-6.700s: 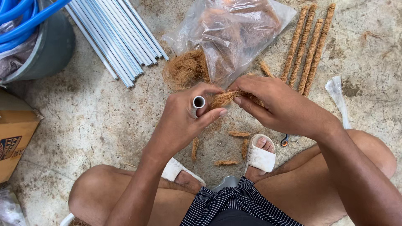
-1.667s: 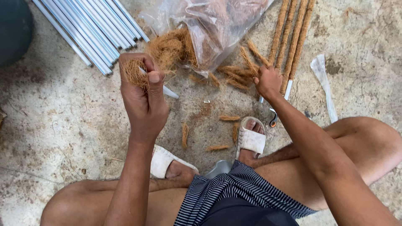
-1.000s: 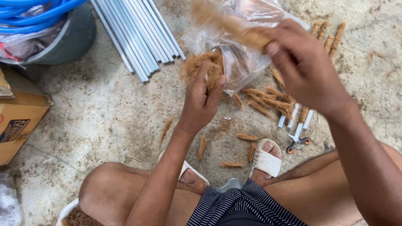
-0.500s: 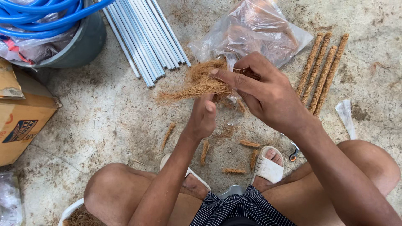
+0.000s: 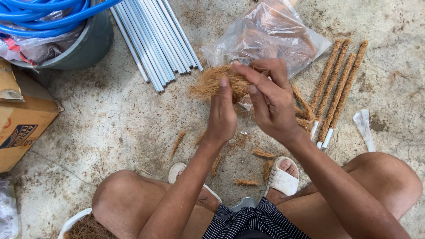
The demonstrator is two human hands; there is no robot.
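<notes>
The left hand (image 5: 222, 116) and the right hand (image 5: 271, 101) meet over the concrete floor (image 5: 102, 128), both closed on one tuft of brown fibre (image 5: 211, 84). The left thumb lies up across the tuft's near side; the right fingers curl over its top and pinch it from the far side — the loose, frayed end sticks out to the left of both hands. The tuft is held clear of the floor, just in front of a clear plastic bag (image 5: 274, 31) with more brown fibre inside.

To the right of the bag lie four fibre-wrapped sticks (image 5: 338, 84), side by side, their bare white ends pointing toward the person. More strands of fibre hang below the right wrist, near those ends. A bundle of white tubes (image 5: 155, 40) lies on the floor to the left of the bag, well apart from the hands. A grey bucket (image 5: 86, 46) at upper left holds coiled blue hose (image 5: 48, 13), and a cardboard box (image 5: 22, 119) stands at the left edge.

Short scraps of fibre (image 5: 177, 144) are scattered on the floor between the hands and the person's feet — one foot wears a white sandal (image 5: 283, 179). A crumpled white strip (image 5: 365, 128) lies at far right.
</notes>
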